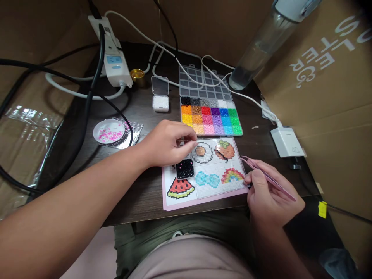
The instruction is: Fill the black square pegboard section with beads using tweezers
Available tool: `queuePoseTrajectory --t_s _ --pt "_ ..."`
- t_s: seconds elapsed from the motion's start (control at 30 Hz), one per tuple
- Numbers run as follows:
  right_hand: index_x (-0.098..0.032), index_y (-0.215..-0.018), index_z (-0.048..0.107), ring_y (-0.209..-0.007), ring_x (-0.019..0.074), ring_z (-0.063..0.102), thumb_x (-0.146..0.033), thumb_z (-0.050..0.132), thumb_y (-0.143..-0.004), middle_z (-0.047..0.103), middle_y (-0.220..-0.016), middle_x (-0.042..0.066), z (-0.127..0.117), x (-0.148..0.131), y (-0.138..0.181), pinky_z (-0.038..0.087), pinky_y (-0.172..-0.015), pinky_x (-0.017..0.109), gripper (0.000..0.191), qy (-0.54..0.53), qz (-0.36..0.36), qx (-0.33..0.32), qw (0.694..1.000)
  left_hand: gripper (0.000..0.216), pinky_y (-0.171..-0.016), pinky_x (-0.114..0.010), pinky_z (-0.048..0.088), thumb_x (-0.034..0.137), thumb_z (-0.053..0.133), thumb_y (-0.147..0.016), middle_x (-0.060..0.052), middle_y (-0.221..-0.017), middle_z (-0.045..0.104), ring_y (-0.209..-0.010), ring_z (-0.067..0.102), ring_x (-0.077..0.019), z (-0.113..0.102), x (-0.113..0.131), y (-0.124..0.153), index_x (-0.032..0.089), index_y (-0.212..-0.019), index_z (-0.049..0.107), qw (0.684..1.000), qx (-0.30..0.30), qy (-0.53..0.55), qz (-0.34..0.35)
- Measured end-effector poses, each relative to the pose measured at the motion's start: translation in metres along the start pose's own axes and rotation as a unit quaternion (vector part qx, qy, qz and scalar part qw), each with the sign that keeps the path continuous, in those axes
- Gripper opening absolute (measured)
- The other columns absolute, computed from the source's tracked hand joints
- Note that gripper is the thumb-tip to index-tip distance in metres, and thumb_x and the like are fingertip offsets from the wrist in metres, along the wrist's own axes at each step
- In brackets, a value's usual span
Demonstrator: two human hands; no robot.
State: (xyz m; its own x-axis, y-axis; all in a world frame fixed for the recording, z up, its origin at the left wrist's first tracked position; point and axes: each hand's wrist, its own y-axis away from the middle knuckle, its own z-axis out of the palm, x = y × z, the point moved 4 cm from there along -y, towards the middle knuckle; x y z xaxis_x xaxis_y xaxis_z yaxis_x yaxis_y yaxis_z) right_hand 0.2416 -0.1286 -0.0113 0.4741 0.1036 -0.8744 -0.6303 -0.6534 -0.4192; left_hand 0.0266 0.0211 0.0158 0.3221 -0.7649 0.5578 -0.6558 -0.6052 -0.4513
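Observation:
My left hand point(171, 143) is closed in a pinch at the upper left of a clear pegboard point(207, 192); what its fingertips hold, if anything, I cannot make out. Just below it, a small clear box of black beads point(185, 169), with a few pink ones among them, lies on the pattern sheet point(177, 204). That sheet shows pixel pictures of a watermelon, an egg, a persimmon, a bow and a rainbow. Black beads point(222, 155) form a slanting line over the persimmon. My right hand point(271, 193) grips pink tweezers point(273, 179), their tips near the board's right edge.
Behind the sheet lies an open bead case point(211, 121) with many colours. A box of white beads point(161, 103), a dish of pink beads point(109, 131) and a gold cup point(137, 77) stand leftward. Cables, a power strip point(112, 54), a charger point(287, 142) and a bottle point(258, 50) surround them.

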Motion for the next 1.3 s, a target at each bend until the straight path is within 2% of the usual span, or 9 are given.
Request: queuePoseTrajectory --t_s 0.13,0.4,0.53,0.63,0.73,0.8,0.87,1.03,1.3 --pt "-0.017 -0.099 0.076 -0.063 0.0147 0.068 -0.023 0.072 -0.085 0.075 -0.104 0.011 0.000 -0.002 0.001 0.053 -0.048 0.029 0.016 -0.002 -0.028 0.009 1.000 0.012 -0.054 -0.021 0.039 0.019 0.062 -0.083 0.002 -0.062 0.066 -0.051 0.051 -0.0066 0.000 0.000 0.000 0.016 -0.076 0.071 1.000 0.002 0.000 0.001" --pt "-0.016 -0.095 0.075 -0.057 0.0129 0.066 -0.026 0.071 -0.084 0.075 -0.102 0.011 0.000 0.000 0.000 0.054 -0.046 0.029 0.015 0.014 -0.025 0.014 1.000 0.013 -0.055 -0.021 0.039 0.020 0.061 -0.083 0.001 -0.063 0.067 -0.051 0.051 -0.0071 0.001 0.000 0.000 0.016 -0.076 0.071 1.000 -0.002 0.001 -0.007" --pt "-0.016 -0.102 0.075 -0.059 0.0145 0.068 -0.026 0.071 -0.085 0.077 -0.099 0.010 -0.002 -0.001 0.004 0.057 -0.050 0.030 0.019 0.042 -0.010 0.016 0.999 0.012 -0.055 -0.022 0.040 0.019 0.061 -0.082 0.001 -0.065 0.069 -0.052 0.052 -0.0075 0.001 0.000 0.000 0.016 -0.077 0.072 1.000 0.000 0.004 -0.002" --pt "-0.019 -0.101 0.076 -0.076 0.0219 0.076 -0.015 0.074 -0.081 0.078 -0.097 0.008 -0.001 -0.013 0.010 0.064 -0.064 0.036 0.021 0.046 -0.087 -0.026 0.995 0.011 -0.055 -0.021 0.039 0.018 0.062 -0.082 0.001 -0.066 0.069 -0.052 0.052 -0.0071 0.001 -0.001 0.000 0.016 -0.077 0.071 1.000 0.001 0.004 0.001" --pt "-0.023 -0.103 0.075 -0.087 0.0243 0.077 -0.003 0.075 -0.075 0.079 -0.100 0.006 0.008 -0.031 0.020 0.066 -0.074 0.039 0.034 0.006 -0.171 -0.126 0.977 0.011 -0.054 -0.020 0.038 0.017 0.062 -0.082 0.001 -0.064 0.068 -0.051 0.051 -0.0065 0.001 0.000 0.000 0.016 -0.076 0.071 1.000 0.004 0.007 0.005" --pt "-0.024 -0.108 0.074 -0.090 0.0226 0.077 -0.001 0.073 -0.076 0.079 -0.102 0.005 0.019 -0.040 0.025 0.066 -0.079 0.038 0.039 -0.019 -0.175 -0.199 0.964 0.011 -0.053 -0.020 0.038 0.017 0.062 -0.082 0.002 -0.064 0.067 -0.051 0.051 -0.0063 0.000 0.000 0.000 0.015 -0.076 0.071 1.000 0.003 0.008 0.006" --pt "-0.023 -0.107 0.074 -0.089 0.0209 0.077 -0.001 0.071 -0.079 0.080 -0.100 0.005 0.030 -0.046 0.029 0.066 -0.080 0.036 0.035 -0.046 -0.163 -0.241 0.956 0.011 -0.053 -0.020 0.038 0.018 0.062 -0.082 0.001 -0.064 0.068 -0.052 0.052 -0.0067 0.000 0.001 0.000 0.015 -0.076 0.071 1.000 -0.001 0.008 0.002" --pt "-0.020 -0.097 0.076 -0.082 0.0189 0.078 -0.003 0.068 -0.083 0.080 -0.093 0.005 0.048 -0.046 0.031 0.067 -0.074 0.031 0.024 -0.061 -0.137 -0.254 0.956 0.012 -0.054 -0.021 0.038 0.017 0.062 -0.083 0.001 -0.064 0.068 -0.051 0.052 -0.0072 0.000 0.001 0.001 0.015 -0.076 0.071 1.000 -0.006 0.014 -0.006" --pt "-0.021 -0.097 0.077 -0.084 0.0190 0.078 -0.004 0.067 -0.084 0.081 -0.093 0.004 0.048 -0.044 0.030 0.066 -0.077 0.029 0.023 -0.058 -0.130 -0.268 0.953 0.009 -0.052 -0.017 0.035 0.012 0.063 -0.080 0.003 -0.061 0.065 -0.051 0.049 -0.0047 0.001 0.002 0.001 0.013 -0.076 0.071 1.000 0.008 0.017 0.018"
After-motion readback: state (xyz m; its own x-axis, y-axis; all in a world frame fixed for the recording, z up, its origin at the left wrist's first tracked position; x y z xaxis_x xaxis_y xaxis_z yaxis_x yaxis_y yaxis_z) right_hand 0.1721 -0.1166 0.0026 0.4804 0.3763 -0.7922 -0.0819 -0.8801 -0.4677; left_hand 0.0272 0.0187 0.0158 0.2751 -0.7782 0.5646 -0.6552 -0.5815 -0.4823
